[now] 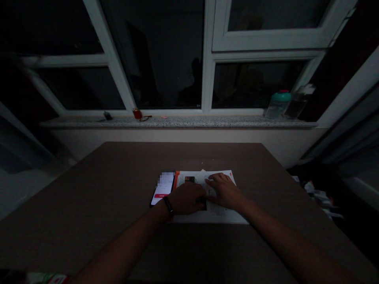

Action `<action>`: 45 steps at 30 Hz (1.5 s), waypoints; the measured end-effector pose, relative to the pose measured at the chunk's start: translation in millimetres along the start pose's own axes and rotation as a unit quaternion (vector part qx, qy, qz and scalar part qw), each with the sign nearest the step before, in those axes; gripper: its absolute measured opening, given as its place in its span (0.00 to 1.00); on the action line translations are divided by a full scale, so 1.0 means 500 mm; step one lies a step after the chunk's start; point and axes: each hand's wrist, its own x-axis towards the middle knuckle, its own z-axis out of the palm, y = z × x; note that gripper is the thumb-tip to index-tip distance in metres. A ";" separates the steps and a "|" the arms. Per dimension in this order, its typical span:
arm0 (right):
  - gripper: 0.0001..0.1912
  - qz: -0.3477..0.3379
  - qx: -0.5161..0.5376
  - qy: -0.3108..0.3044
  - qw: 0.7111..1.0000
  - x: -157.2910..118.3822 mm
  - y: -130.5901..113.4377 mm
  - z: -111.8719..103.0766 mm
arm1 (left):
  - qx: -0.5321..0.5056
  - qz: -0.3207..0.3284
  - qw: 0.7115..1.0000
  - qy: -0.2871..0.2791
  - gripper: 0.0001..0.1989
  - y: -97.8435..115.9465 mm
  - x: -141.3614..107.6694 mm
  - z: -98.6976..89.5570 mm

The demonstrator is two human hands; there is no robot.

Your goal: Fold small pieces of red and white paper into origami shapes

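A printed magazine or booklet point(219, 217) lies on the brown table point(124, 165), with orange along its left edge. My left hand point(188, 198), with a dark band at the wrist, rests over the left and middle part of the page. My right hand point(223, 191) lies on the right part, fingers apart and pointing left, close to the fingertips of my left hand. The left fingers are bent, and dim light hides what, if anything, is between them. A phone point(164, 187) with a lit screen lies beside the booklet's left edge, next to my left wrist.
Beyond the table, a speckled windowsill point(183, 122) holds a teal-lidded bottle point(277, 105), another clear bottle point(297, 103), a small red item point(137, 113) and a dark one point(107, 115). Pale crumpled items point(321, 197) are at the right. Something green and red shows bottom left.
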 end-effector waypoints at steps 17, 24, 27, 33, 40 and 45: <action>0.22 -0.012 -0.005 0.001 1.000 -0.002 0.001 0.003 | 0.040 -0.003 0.999 -0.008 0.19 -0.002 0.002 0.014; 0.23 -0.009 -0.010 0.006 1.000 -0.001 0.005 0.013 | 0.016 -0.002 1.000 0.013 0.24 -0.006 -0.001 0.022; 0.23 -0.010 -0.009 0.010 1.000 -0.002 0.005 0.012 | 0.008 0.001 1.000 0.012 0.25 -0.006 -0.001 0.023; 0.22 -0.011 -0.006 0.006 1.000 0.000 0.002 0.009 | -0.002 0.015 1.000 0.013 0.22 -0.007 0.000 0.020; 0.19 -0.026 0.003 0.014 1.000 -0.003 0.001 0.009 | -0.009 0.002 1.000 0.021 0.22 -0.008 0.000 0.024; 0.20 -0.031 0.017 0.021 0.999 -0.003 0.006 0.014 | -0.010 -0.015 0.999 0.040 0.23 -0.004 -0.001 0.026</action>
